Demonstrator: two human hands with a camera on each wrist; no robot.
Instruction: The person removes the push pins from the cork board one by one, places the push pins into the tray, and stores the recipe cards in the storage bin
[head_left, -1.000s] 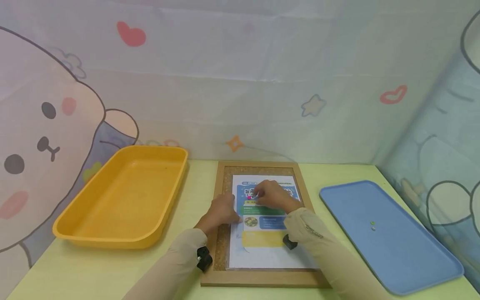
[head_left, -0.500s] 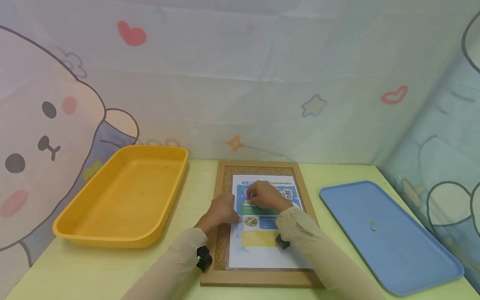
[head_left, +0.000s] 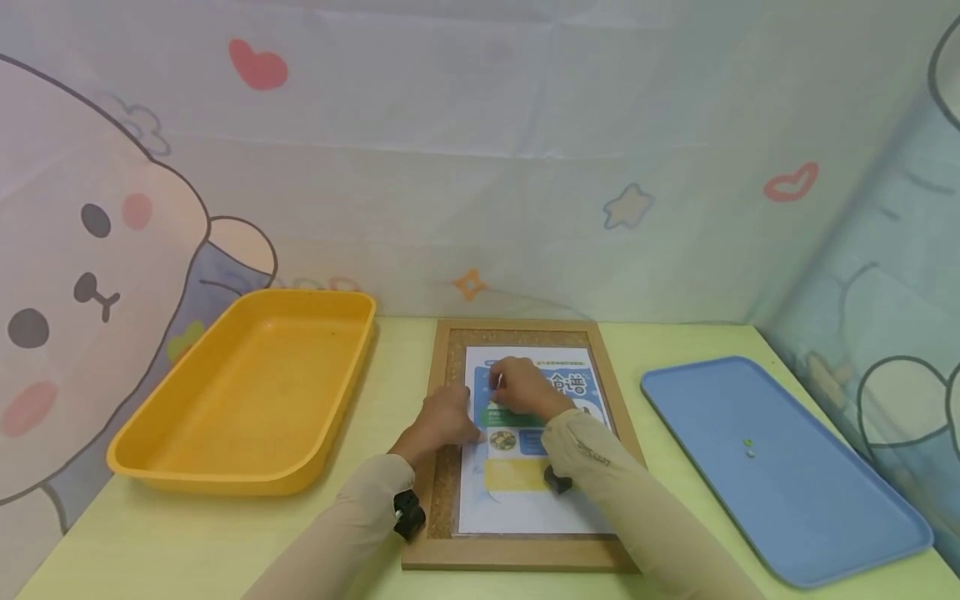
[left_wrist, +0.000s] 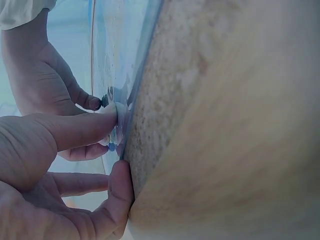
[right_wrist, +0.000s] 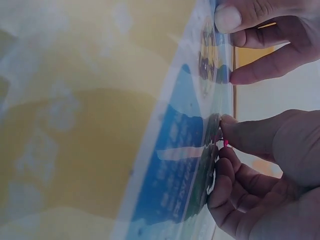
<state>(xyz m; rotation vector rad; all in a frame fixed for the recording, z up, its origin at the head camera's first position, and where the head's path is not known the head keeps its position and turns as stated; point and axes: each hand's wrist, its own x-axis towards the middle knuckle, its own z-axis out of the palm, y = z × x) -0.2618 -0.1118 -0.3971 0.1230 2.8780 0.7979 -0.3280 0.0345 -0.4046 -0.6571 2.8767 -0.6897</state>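
In the head view a printed sheet [head_left: 525, 512] with a glossy surface lies on a wood-framed cork board [head_left: 442, 492]. Over its upper part, my right hand [head_left: 525, 387] pinches a small pink push pin [right_wrist: 226, 143] between thumb and forefinger, close to the sheet; the right wrist view shows its thin dark point. The head view hides the pin behind the fingers. My left hand [head_left: 444, 417] rests at the sheet's left edge, its thumb [right_wrist: 229, 19] touching the sheet and its fingers extended towards the board's side.
A deep yellow tray [head_left: 322, 446] stands to the left of the board. On the right lies a shallow blue tray [head_left: 810, 508] bearing tiny green and whitish pieces [head_left: 748, 448]. A printed cloth [head_left: 480, 167] hangs behind the table.
My right hand has shifted left across the upper part of the sheet, to where the pink pin showed earlier, and its fingers now cover the pin. The left hand stays in place.
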